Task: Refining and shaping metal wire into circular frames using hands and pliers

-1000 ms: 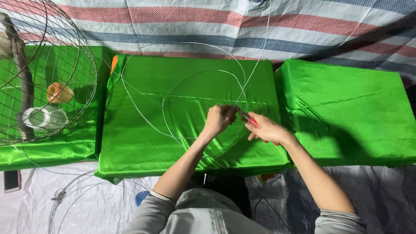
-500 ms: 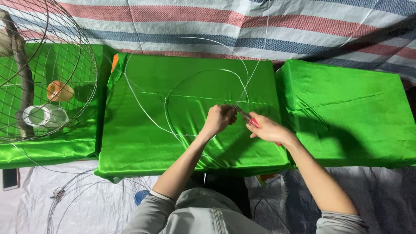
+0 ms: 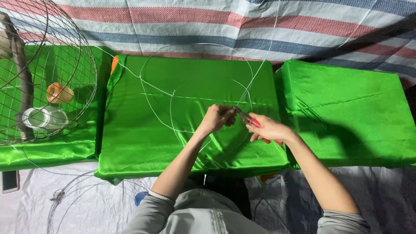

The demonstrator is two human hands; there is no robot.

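My left hand [image 3: 216, 119] pinches the thin silver wire loop [image 3: 149, 102]; my right hand [image 3: 268, 129] grips red-handled pliers [image 3: 253, 122], jaws probably on it. The springy wire could slip and whip free.

Looks like a makeshift home craft workspace, not a proper workshop. Evidence: low blocks wrapped in shiny green cloth [image 3: 182, 125] serving as a bench, striped blanket [image 3: 225, 21] behind as backdrop, white sheet [image 3: 30, 212] spread over floor. Wire-work gear about: round wire cage frame [image 3: 47, 65] at left w/ tape rolls [image 3: 60, 92] inside, coils of loose wire [image 3: 82, 195] on floor, phone [image 3: 10, 181] at edge.
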